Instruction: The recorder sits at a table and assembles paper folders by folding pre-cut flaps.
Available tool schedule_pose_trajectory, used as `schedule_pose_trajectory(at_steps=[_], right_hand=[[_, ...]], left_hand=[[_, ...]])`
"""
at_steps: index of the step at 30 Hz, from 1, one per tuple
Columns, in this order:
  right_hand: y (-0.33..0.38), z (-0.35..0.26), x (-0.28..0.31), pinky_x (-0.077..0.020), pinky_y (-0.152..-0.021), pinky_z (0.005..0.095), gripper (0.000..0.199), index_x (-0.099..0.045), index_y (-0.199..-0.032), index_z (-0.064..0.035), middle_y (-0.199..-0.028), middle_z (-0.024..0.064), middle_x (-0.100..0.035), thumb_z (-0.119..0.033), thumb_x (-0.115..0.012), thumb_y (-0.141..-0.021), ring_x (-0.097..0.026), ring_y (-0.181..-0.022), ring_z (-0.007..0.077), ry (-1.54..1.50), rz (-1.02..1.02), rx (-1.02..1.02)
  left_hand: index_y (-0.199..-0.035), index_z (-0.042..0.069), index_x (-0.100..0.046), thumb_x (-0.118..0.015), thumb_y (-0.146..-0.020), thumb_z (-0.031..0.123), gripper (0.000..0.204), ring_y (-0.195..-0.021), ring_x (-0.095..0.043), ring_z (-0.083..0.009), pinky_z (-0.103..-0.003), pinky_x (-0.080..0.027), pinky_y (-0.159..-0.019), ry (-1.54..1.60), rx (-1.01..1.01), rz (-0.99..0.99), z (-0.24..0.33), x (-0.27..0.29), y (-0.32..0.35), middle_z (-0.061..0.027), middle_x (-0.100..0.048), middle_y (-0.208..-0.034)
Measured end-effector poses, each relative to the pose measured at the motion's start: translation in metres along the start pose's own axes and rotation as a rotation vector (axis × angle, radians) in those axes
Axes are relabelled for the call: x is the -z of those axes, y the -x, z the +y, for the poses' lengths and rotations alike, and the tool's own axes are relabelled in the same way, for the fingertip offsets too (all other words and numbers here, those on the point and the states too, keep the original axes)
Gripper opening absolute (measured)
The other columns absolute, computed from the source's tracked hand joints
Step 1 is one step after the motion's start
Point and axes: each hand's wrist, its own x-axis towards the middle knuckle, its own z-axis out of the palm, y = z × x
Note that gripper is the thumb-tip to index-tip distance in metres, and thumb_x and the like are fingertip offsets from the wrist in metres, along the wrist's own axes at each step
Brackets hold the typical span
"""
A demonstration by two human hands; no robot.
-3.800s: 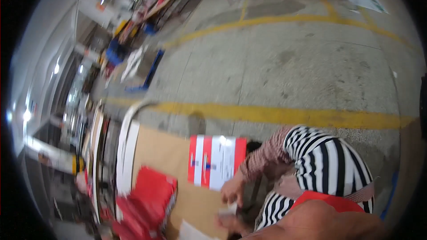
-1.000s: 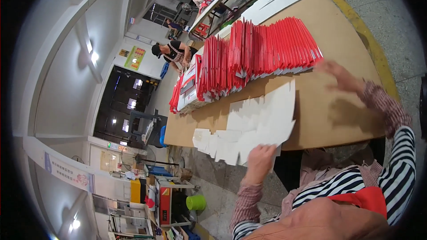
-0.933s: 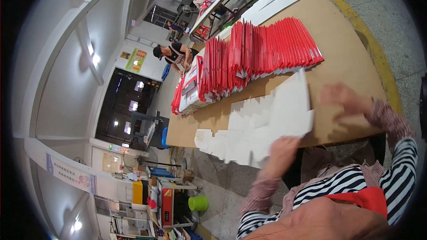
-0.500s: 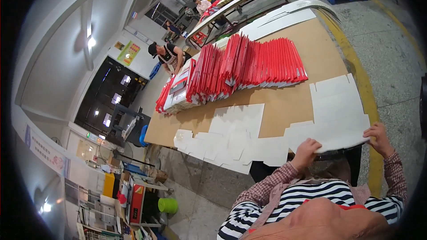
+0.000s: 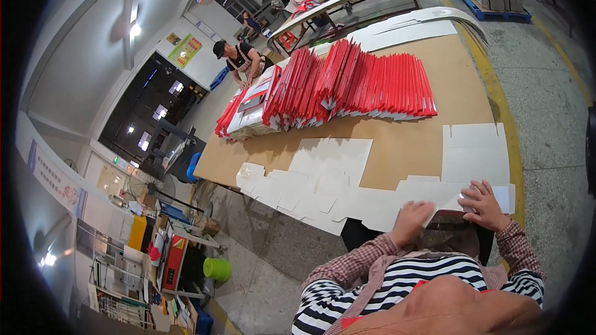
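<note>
A white die-cut card sheet (image 5: 475,156) lies flat at the near right part of the table, with notches along its far edge. My right hand (image 5: 485,206) rests at the sheet's near edge with fingers spread over the white card. To its left, my left hand (image 5: 413,222) is at the near edge of the white card, its fingers smeared by motion. Further left, several overlapping white card pieces (image 5: 329,177) lie along the table's near side. Past them stands a long row of red folded card pieces (image 5: 385,87), packed upright.
The brown-topped table (image 5: 462,77) carries all this. At its far left end a co-worker (image 5: 242,61) bends over red and white pieces. A green bin (image 5: 216,269) stands on the floor at lower left; a blue pallet (image 5: 490,11) with stacked card is at far right.
The white sheet, earlier gripped at its near edge by both hands, now lies flatter. My right hand has moved left with fingers spread; my left hand has shifted slightly left and blurred.
</note>
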Motion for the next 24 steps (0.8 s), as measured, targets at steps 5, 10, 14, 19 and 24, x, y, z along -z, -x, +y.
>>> schedule_pose_trajectory(at_steps=[5, 10, 14, 19, 24], right_hand=[[-0.005, 0.001, -0.003, -0.0173, -0.111, 0.0525, 0.046, -0.064, -0.113, -0.0136, -0.131, 0.0097, -0.052, -0.045, -0.064, -0.080, -0.037, -0.129, 0.0330, -0.121, -0.010, -0.068], [-0.003, 0.002, -0.004, -0.0165, -0.111, 0.0524, 0.045, -0.064, -0.113, -0.0120, -0.132, 0.0097, -0.051, -0.043, -0.065, -0.080, -0.036, -0.130, 0.0332, -0.051, 0.003, -0.062], [-0.003, -0.005, 0.005, -0.0138, -0.113, 0.0521, 0.042, -0.064, -0.112, -0.0109, -0.133, 0.0129, -0.049, -0.040, -0.064, -0.081, -0.035, -0.131, 0.0339, 0.066, 0.027, -0.027], [0.054, -0.001, -0.001, -0.0304, -0.108, 0.0451, 0.046, -0.049, -0.130, -0.0025, -0.136, 0.0156, -0.047, -0.029, -0.056, -0.093, -0.037, -0.131, 0.0298, -0.089, 1.077, -0.535], [0.060, 0.037, -0.036, -0.0297, -0.109, 0.0421, 0.047, -0.040, -0.135, 0.0009, -0.138, 0.0158, -0.043, -0.024, -0.052, -0.096, -0.038, -0.130, 0.0294, -0.664, 1.139, -0.625]], left_hand=[[-0.103, 0.005, -0.062, -0.066, -0.078, 0.013, 0.027, -0.085, -0.058, -0.0281, -0.041, -0.043, -0.076, 0.447, 0.724, 0.089, -0.027, 0.009, -0.012, -0.0089, -0.063, -0.083], [-0.129, 0.010, -0.049, -0.062, -0.083, 0.041, 0.057, -0.127, -0.040, -0.0321, -0.054, -0.030, -0.100, -0.302, 0.212, 0.090, -0.004, -0.024, -0.016, -0.0175, -0.045, -0.136], [-0.144, 0.007, -0.029, -0.059, -0.078, 0.057, 0.088, -0.136, -0.020, -0.0458, -0.065, -0.019, -0.104, -0.103, 0.014, -0.103, 0.040, -0.018, -0.033, -0.0226, -0.023, -0.149], [-0.148, 0.005, -0.015, -0.074, -0.069, 0.049, 0.108, -0.138, -0.012, -0.0480, -0.065, -0.015, -0.106, -0.104, 0.053, -0.204, 0.043, -0.032, -0.038, -0.0207, -0.016, -0.152], [-0.147, 0.002, -0.014, -0.072, -0.066, 0.054, 0.113, -0.138, -0.010, -0.0486, -0.064, -0.010, -0.108, 0.047, -0.052, -0.206, 0.073, -0.047, -0.063, -0.0211, -0.016, -0.152]])
